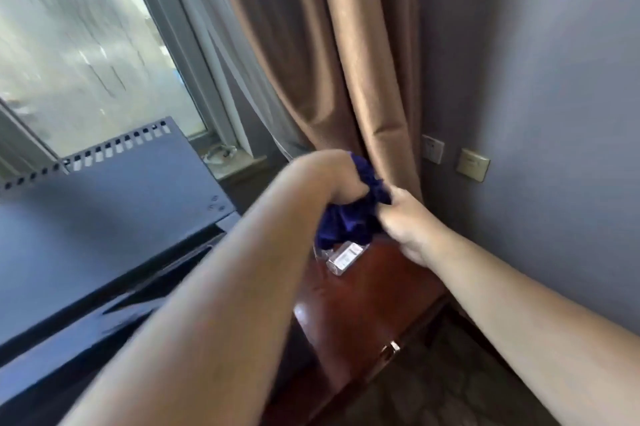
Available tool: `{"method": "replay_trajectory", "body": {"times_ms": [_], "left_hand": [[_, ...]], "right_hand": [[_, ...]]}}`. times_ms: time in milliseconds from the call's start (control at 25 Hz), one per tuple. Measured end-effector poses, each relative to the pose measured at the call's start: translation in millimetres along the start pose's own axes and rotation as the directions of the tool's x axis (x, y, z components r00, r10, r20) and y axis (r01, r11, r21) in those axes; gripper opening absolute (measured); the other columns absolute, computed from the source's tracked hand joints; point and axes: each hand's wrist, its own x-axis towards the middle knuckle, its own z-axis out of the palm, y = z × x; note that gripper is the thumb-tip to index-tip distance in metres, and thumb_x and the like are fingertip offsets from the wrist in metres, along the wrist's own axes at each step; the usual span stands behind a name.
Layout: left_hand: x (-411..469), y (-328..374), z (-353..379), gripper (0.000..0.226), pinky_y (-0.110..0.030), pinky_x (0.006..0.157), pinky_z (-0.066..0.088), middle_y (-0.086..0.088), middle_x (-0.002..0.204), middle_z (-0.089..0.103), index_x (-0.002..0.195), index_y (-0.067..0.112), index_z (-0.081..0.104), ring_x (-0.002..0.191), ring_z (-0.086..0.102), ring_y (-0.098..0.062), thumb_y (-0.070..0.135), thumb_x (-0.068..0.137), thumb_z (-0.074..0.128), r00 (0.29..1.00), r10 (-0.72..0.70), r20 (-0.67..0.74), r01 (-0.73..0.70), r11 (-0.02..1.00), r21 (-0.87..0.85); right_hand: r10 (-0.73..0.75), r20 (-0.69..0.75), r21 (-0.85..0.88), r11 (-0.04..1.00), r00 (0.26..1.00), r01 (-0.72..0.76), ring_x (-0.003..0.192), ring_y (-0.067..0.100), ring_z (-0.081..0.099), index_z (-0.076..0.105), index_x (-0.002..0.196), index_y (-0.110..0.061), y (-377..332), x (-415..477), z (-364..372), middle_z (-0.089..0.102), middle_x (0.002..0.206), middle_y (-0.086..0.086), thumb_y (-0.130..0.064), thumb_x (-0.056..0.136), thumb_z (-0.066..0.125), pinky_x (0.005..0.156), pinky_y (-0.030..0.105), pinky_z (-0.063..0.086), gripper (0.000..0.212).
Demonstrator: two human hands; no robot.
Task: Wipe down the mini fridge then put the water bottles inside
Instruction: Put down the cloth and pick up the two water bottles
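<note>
A crumpled dark blue cloth (349,217) hangs in the air between both hands above a red-brown wooden cabinet (367,304). My left hand (332,179) grips its upper part and my right hand (408,221) pinches its right edge. Just under the cloth a clear water bottle (343,257) with a white label lies on the cabinet top, partly hidden by the cloth. The dark mini fridge (114,214) stands to the left, and I see its top with a row of vent holes at the back. Its door and inside are out of view.
A brown curtain (346,62) hangs right behind the hands, with a window (76,44) to its left. The grey wall (536,79) on the right carries two socket plates (472,164). The cabinet has a metal drawer handle (391,347).
</note>
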Motion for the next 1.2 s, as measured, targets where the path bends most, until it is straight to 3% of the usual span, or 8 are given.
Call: {"method": "replay_trajectory", "body": {"times_ms": [120, 320, 480, 560, 680, 920, 1080, 1200], "left_hand": [[39.0, 62.7, 108.9, 0.050, -0.041, 0.106, 0.048, -0.012, 0.132, 0.069, 0.128, 0.020, 0.065, 0.123, 0.062, -0.035, 0.053, 0.094, 0.051, 0.984, -0.162, 0.069, 0.175, 0.947, -0.269], [73.1, 39.6, 230.0, 0.058, -0.040, 0.106, 0.049, -0.010, 0.124, 0.072, 0.123, 0.019, 0.061, 0.121, 0.066, -0.028, 0.060, 0.083, 0.051, 0.926, -0.337, 0.169, 0.361, 0.664, -0.655], [80.2, -7.0, 305.2, 0.077, -0.044, 0.113, 0.045, -0.021, 0.145, 0.053, 0.140, 0.014, 0.049, 0.133, 0.056, -0.040, 0.056, 0.076, 0.060, 0.723, -0.549, 0.419, 0.679, 0.456, -0.575], [84.8, -24.0, 309.4, 0.074, -0.043, 0.117, 0.037, -0.025, 0.153, 0.033, 0.150, 0.009, 0.038, 0.137, 0.045, -0.048, 0.036, 0.088, 0.068, 0.610, -0.755, 0.242, 0.732, 0.419, -0.537], [110.4, -41.0, 280.6, 0.071, -0.030, 0.110, 0.031, -0.013, 0.152, 0.032, 0.151, 0.019, 0.043, 0.141, 0.035, -0.032, 0.021, 0.088, 0.076, 0.534, -0.831, -0.154, 0.482, 0.449, -0.752], [190.1, -82.4, 267.7, 0.054, -0.042, 0.123, 0.034, 0.002, 0.156, 0.048, 0.144, 0.035, 0.055, 0.146, 0.040, -0.018, 0.030, 0.093, 0.074, 0.762, -0.605, -0.234, 0.337, 0.677, -0.654], [190.9, -85.4, 270.6, 0.043, -0.037, 0.105, 0.053, 0.016, 0.131, 0.064, 0.129, 0.039, 0.063, 0.118, 0.063, -0.005, 0.013, 0.095, 0.070, 0.765, -0.609, -0.209, 0.335, 0.653, -0.679], [205.5, -81.9, 266.1, 0.042, -0.034, 0.101, 0.055, 0.017, 0.126, 0.067, 0.124, 0.037, 0.064, 0.112, 0.065, -0.003, 0.008, 0.095, 0.068, 0.719, -0.653, -0.237, 0.345, 0.632, -0.694]], "right_hand": [[0.057, -0.020, -0.244, 0.968, 0.998, -0.060, 0.077, 0.013, 0.063, 0.066, 0.087, -0.022, 65.5, -10.0, -83.7, 0.072, 0.079, -0.004, -0.009, 0.097, 0.060, 0.063, 0.024, 0.049, 0.017], [0.228, 0.107, -0.480, 0.864, 0.968, -0.150, 0.103, 0.013, 0.069, 0.067, 0.107, -0.032, 136.9, 2.9, -112.4, 0.076, 0.107, -0.004, -0.012, 0.088, 0.059, 0.085, 0.030, 0.052, 0.028], [0.341, 0.156, -0.614, 0.768, 0.927, -0.179, 0.142, 0.018, 0.046, 0.057, 0.140, -0.028, 193.6, 18.2, -104.2, 0.049, 0.151, 0.004, -0.018, 0.091, 0.064, 0.113, 0.020, 0.029, 0.051], [0.445, 0.106, -0.644, 0.712, 0.889, -0.280, 0.140, 0.022, 0.047, 0.054, 0.143, -0.028, 213.6, 38.8, -107.2, 0.048, 0.151, 0.007, -0.030, 0.091, 0.066, 0.113, 0.026, 0.033, 0.054], [0.568, -0.010, -0.507, 0.707, 0.823, -0.494, 0.128, 0.027, 0.058, 0.046, 0.147, -0.028, 229.2, 99.7, -111.8, 0.055, 0.145, 0.010, -0.048, 0.086, 0.070, 0.107, 0.033, 0.046, 0.069], [0.609, -0.164, -0.541, 0.602, 0.776, -0.587, 0.112, 0.028, 0.061, 0.039, 0.149, -0.027, 273.6, 217.8, -104.6, 0.049, 0.144, 0.012, -0.063, 0.080, 0.068, 0.077, 0.042, 0.065, 0.083], [0.648, -0.079, -0.609, 0.570, 0.757, -0.551, 0.111, 0.031, 0.063, 0.036, 0.153, -0.029, 296.2, 253.5, -99.6, 0.047, 0.146, 0.013, -0.057, 0.087, 0.065, 0.048, 0.030, 0.059, 0.078], [0.625, -0.062, -0.598, 0.601, 0.778, -0.530, 0.098, 0.029, 0.067, 0.054, 0.138, -0.022, 311.6, 295.5, -93.5, 0.062, 0.129, 0.014, -0.054, 0.088, 0.065, 0.044, 0.030, 0.055, 0.060]]}}
